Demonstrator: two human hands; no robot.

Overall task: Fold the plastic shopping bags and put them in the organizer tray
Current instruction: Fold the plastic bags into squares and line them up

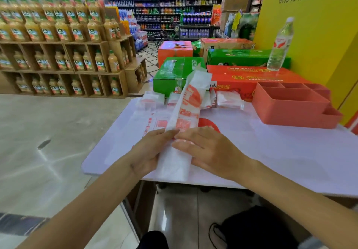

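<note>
A long white plastic shopping bag with red print (186, 109), folded into a narrow strip, runs from the table's near edge away from me, its far end lifted. My left hand (149, 149) holds the strip's left side with the thumb on top. My right hand (209, 148) lies flat on its right side with straight fingers. Another flat bag (153, 124) lies beneath on the white table (271, 151). Small folded bags (151, 98) (229, 98) sit along the table's far edge. The salmon organizer tray (290, 111) stands at the far right, its compartments holding nothing visible.
Behind the table stand green boxes (174, 74) and red boxes (242, 78), and a clear water bottle (280, 47) stands on one. A yellow wall (310, 25) rises at the right. Juice shelves (58, 54) line the left across the tiled floor. A black bag (257, 227) lies under the table.
</note>
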